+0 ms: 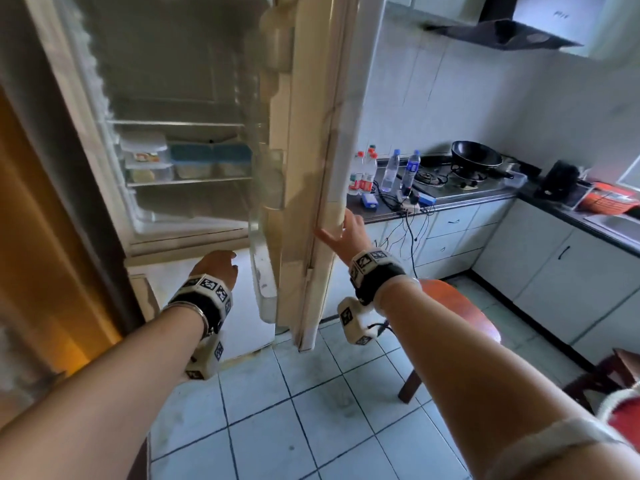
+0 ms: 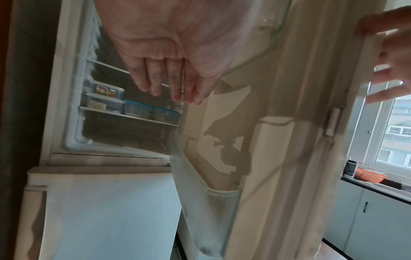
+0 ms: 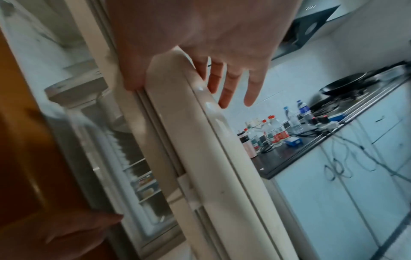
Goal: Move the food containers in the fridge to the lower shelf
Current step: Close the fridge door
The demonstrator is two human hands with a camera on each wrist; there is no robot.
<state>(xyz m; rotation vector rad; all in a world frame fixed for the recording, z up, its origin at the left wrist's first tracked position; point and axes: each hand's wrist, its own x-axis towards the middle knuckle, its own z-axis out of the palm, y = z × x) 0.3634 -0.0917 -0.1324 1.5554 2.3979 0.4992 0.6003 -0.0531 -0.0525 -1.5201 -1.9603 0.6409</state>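
Clear food containers sat on middle shelf, none moved; right hand held door edge, left hand loose, empty.

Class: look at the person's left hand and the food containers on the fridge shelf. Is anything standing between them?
Nothing visible does. The cream fridge door is swung open, held at its edge by the right hand. The empty left hand has open space up to the clear lidded food containers.

Pale tiled floor, white tiled wall, dark countertop over white cabinets, black range hood, bright window, perhaps a wooden stool.
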